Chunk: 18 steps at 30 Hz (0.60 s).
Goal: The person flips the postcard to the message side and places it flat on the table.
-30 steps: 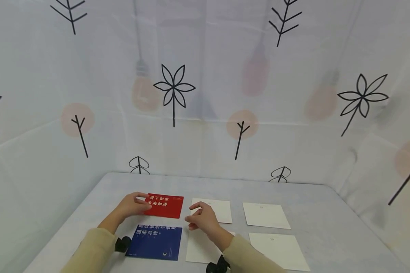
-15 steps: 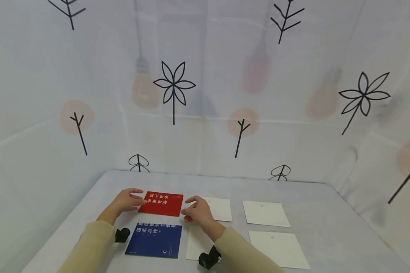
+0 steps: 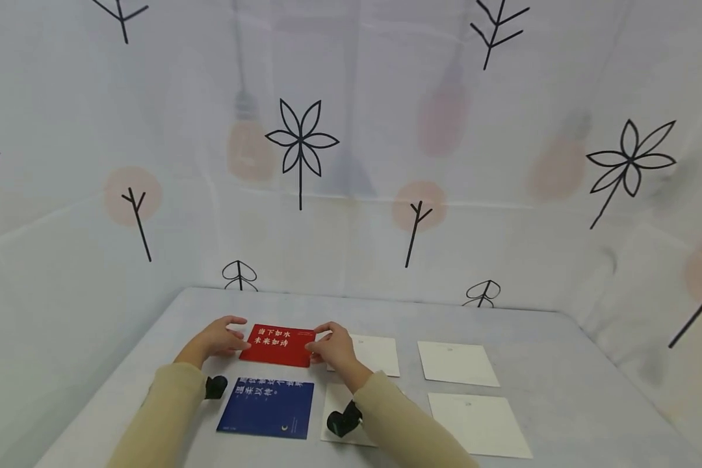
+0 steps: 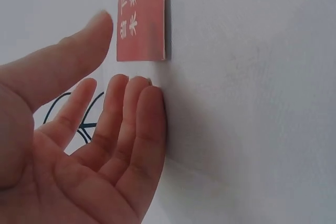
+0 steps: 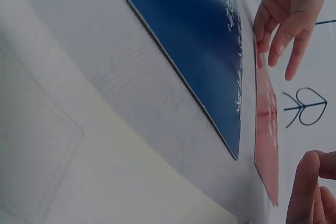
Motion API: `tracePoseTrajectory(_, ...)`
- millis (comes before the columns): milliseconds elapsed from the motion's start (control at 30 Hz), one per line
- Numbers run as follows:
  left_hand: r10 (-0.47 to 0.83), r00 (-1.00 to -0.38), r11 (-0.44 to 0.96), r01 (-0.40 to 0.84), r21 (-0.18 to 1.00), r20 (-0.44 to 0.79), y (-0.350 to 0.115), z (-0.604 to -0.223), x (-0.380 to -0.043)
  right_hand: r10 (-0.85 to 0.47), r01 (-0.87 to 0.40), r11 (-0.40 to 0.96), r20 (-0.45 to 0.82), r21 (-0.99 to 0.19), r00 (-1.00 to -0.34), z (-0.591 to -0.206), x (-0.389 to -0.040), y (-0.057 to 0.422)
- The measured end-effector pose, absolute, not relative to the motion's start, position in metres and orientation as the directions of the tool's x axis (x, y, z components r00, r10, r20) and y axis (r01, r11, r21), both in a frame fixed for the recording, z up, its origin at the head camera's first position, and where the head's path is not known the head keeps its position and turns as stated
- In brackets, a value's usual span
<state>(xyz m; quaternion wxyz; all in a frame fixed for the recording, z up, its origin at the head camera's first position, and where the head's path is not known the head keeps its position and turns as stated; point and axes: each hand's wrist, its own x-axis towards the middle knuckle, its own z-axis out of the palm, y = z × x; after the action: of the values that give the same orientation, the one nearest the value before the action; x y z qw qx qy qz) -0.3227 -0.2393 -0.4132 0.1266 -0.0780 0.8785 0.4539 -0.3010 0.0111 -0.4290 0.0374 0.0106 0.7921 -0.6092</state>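
A red card [image 3: 279,346] with white Chinese characters lies on the table, and a blue card [image 3: 267,409] with white lettering lies nearer. My left hand [image 3: 218,339] is at the red card's left edge. Its fingers are relaxed, and the left wrist view shows a gap between them and the card [image 4: 142,19]. By the card's right edge is my right hand [image 3: 335,348], fingers loosely bent. In the right wrist view, thumb and fingers [image 5: 310,187] appear beside the red card [image 5: 266,129], holding nothing visible; contact at the edge is hard to tell.
Several white cards lie to the right, including a far one [image 3: 459,364] and a near one [image 3: 480,426]. Another white card [image 3: 380,356] is partly hidden behind my right hand. A patterned white curtain [image 3: 351,247] stands behind the table [image 3: 573,390].
My right hand has moved left from over the white cards to the red card's right edge. The left hand has drawn slightly away from its left edge. The cards appear unmoved.
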Motion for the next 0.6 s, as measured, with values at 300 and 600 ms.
tracePoseTrajectory(300,0.003,-0.94,0.664,-0.253,0.703,-0.342,-0.238,-0.415,-0.33,-0.004,0.102,0.332,-0.11,-0.938,-0.994,-0.435,-0.309,0.006)
tracePoseTrajectory(600,0.067,-0.91,0.705,-0.246,0.665,-0.408,-0.238,-0.41,-0.333,-0.012,0.091,0.446,-0.108,-0.89,-0.994,-0.451,-0.32,0.003)
